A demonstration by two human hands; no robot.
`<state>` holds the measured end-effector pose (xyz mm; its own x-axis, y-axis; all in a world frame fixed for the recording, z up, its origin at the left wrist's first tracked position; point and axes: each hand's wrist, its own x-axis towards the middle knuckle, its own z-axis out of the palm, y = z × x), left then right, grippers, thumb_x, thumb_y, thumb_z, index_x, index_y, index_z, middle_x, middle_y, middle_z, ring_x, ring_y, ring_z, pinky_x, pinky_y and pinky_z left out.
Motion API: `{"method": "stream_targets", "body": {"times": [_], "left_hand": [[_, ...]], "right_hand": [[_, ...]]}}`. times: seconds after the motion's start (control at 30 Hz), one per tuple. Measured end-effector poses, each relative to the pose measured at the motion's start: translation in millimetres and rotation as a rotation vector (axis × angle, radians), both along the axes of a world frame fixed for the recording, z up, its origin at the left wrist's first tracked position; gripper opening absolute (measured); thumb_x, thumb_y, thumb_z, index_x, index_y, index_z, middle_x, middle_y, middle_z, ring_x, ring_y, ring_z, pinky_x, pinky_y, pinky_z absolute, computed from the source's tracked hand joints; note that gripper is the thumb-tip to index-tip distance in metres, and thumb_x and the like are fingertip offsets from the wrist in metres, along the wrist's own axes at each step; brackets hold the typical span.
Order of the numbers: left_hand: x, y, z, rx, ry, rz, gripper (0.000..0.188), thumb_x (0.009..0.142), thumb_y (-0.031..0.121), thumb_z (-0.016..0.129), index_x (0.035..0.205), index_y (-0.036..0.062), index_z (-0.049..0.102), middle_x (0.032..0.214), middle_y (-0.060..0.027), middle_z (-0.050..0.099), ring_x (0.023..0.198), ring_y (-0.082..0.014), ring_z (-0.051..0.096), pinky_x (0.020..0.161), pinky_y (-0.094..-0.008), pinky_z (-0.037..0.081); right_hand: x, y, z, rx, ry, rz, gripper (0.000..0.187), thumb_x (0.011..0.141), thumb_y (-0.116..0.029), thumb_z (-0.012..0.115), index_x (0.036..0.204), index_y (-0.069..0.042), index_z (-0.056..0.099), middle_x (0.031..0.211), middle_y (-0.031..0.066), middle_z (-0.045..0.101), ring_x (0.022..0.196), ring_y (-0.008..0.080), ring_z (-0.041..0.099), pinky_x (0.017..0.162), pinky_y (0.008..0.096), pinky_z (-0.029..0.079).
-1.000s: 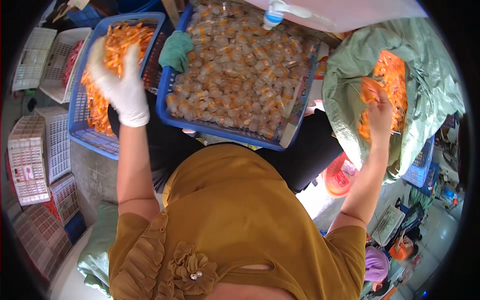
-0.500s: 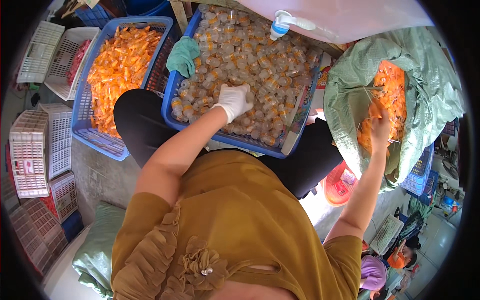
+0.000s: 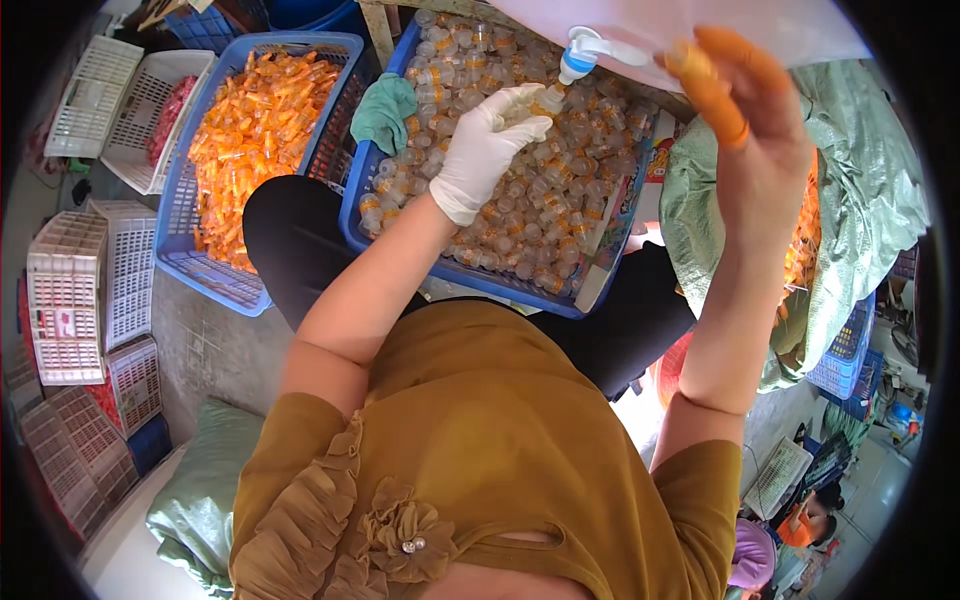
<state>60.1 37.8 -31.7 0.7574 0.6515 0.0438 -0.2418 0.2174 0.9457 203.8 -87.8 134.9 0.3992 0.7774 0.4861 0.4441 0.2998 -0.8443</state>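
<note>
My left hand, in a white glove, pinches a small clear bottle with a yellow-orange band. The bottle is just under the blue-and-white tap on the large pale pink container. Below it, a blue basket is full of similar small bottles. My right hand is raised to the right of the tap. Orange coverings, which look like finger cots, are on its fingers. Those fingers are bent together, and whatever is between them cannot be made out.
At the right stands a green woven sack of orange pieces with thin tubes. To the left, a blue basket holds orange-topped bottles. A green cloth hangs over the middle basket's rim. White crates line the far left.
My left hand has risen from the bottle pile to the tap with a bottle. My right hand has come out of the sack, moving up and left.
</note>
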Motion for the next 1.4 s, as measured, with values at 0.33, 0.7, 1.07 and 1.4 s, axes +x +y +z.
{"method": "stream_targets", "body": {"times": [0.33, 0.7, 1.07, 1.4], "left_hand": [[12.5, -4.7, -7.9, -0.071, -0.044, 0.044, 0.055, 0.088, -0.003, 0.061, 0.138, -0.003, 0.038, 0.123, -0.0131, 0.057, 0.108, -0.0171, 0.058, 0.096, -0.0281, 0.048], [13.1, -1.8, -5.5, -0.057, -0.059, 0.04, 0.058, 0.087, -0.006, 0.062, 0.138, -0.0036, 0.036, 0.124, -0.0133, 0.055, 0.113, -0.0169, 0.055, 0.097, -0.0284, 0.048], [12.1, -5.3, 5.1, 0.002, -0.014, 0.084, 0.045, 0.088, 0.003, 0.065, 0.13, -0.0032, 0.048, 0.108, -0.0081, 0.063, 0.101, -0.011, 0.058, 0.087, -0.0239, 0.048], [-38.8, -3.3, 17.3, -0.201, 0.192, -0.256, 0.038, 0.093, 0.027, 0.061, 0.118, -0.0024, 0.057, 0.074, 0.0024, 0.053, 0.064, -0.0064, 0.044, 0.061, -0.0199, 0.036]], "right_hand": [[12.2, 39.8, -47.6, -0.108, 0.134, 0.097, 0.028, 0.087, -0.006, 0.068, 0.114, -0.001, 0.064, 0.108, 0.0069, 0.068, 0.103, 0.0142, 0.062, 0.094, 0.0294, 0.047], [6.9, 42.4, -63.3, -0.003, 0.366, 0.118, 0.031, 0.088, -0.006, 0.067, 0.118, 0.0, 0.063, 0.115, 0.0087, 0.066, 0.107, 0.0164, 0.061, 0.101, 0.0318, 0.043], [-13.7, 28.4, -32.4, 0.102, -0.033, 0.025, 0.036, 0.08, 0.004, 0.071, 0.115, 0.003, 0.063, 0.115, 0.0104, 0.065, 0.107, 0.0175, 0.06, 0.098, 0.0323, 0.045], [6.1, -28.3, -41.7, -0.243, -0.709, -0.133, 0.032, 0.073, 0.005, 0.069, 0.103, -0.004, 0.068, 0.102, 0.0087, 0.065, 0.096, 0.0265, 0.06, 0.081, 0.0334, 0.05]]}}
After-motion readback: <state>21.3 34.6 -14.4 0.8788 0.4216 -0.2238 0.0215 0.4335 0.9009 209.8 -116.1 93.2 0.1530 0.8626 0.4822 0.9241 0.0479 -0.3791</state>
